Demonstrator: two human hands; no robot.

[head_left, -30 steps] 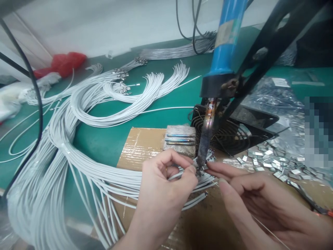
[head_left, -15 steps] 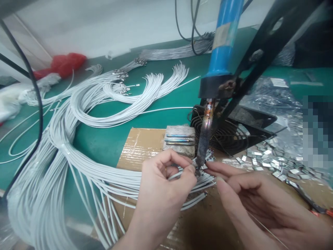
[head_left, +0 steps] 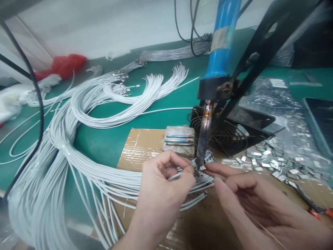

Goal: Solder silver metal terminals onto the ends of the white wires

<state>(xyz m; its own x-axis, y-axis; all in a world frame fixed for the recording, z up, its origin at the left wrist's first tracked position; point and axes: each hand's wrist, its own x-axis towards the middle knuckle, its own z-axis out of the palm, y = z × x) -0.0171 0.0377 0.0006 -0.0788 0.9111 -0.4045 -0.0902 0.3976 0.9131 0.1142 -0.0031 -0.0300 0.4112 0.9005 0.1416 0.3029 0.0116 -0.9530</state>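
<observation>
Left hand (head_left: 166, 194): Was curled, with thumb and index clamped together on a white cable (head_left: 174, 176), close to the working end.
Right hand (head_left: 260, 201): Reached in from the other side, with index extended to the tip of the iron and thumb closed against the fingers on a thin wire (head_left: 265, 230), trailing across the palm.
White cable: Lay between the left fingertips, above the cardboard (head_left: 142, 146), pointing at the iron's tip. Looked smooth and pale; at the end, could not be made out clearly behind fingers and metal.
Blue-handled iron (head_left: 223, 45): Hung tip-down from a black bracket (head_left: 273, 45), between both hands' fingertips. Showed a darkened shaft with orange-brown heat stains near the collar.
Cable bundle (head_left: 117, 175): Curved in from the left and passed under the left hand, with dark-tipped ends fanned beneath the iron.
Count, singles: Came to one iron, one round-grilled fan (head_left: 229, 135), one grey block (head_left: 179, 139) and one red-handled tool (head_left: 305, 198).
Count, many: Ran to dozens of small metal pieces (head_left: 275, 163), heaped at the right, and dozens of white cables; overlapped too much for an exact figure.
Count, loose ends: Made two splayed bunches (head_left: 154, 80) on the green table (head_left: 174, 119), beyond the cardboard.
</observation>
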